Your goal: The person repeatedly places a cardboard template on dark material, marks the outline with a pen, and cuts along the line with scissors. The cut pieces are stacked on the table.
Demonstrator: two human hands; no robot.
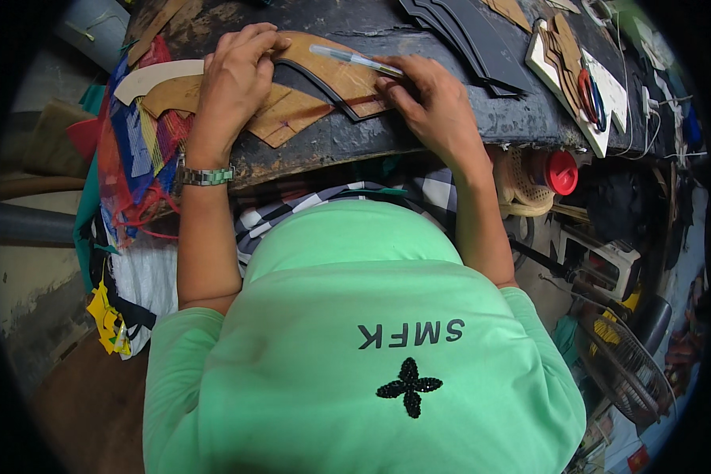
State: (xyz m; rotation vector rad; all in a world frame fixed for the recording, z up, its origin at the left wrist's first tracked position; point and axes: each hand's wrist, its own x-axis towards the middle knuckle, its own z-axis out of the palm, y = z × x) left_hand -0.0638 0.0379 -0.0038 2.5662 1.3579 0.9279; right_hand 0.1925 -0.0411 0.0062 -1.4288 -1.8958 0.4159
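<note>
In the head view, the left hand (233, 75) is pressing flat, fingers spread, on a brown card template (328, 75) lying near the tabletop's (419, 130) front edge, pinning it so it is not slipping. The right hand (430, 99) is closed around a clear pen (355, 59), its tip meeting the template's curved edge, apparently for tracing. Black cut pieces (470, 43) are stacking toward the back edge, scissors (592, 99) lying at the right

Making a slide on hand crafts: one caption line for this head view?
Left hand presses a cardboard template flat while right hand holds a pen on it.
</note>
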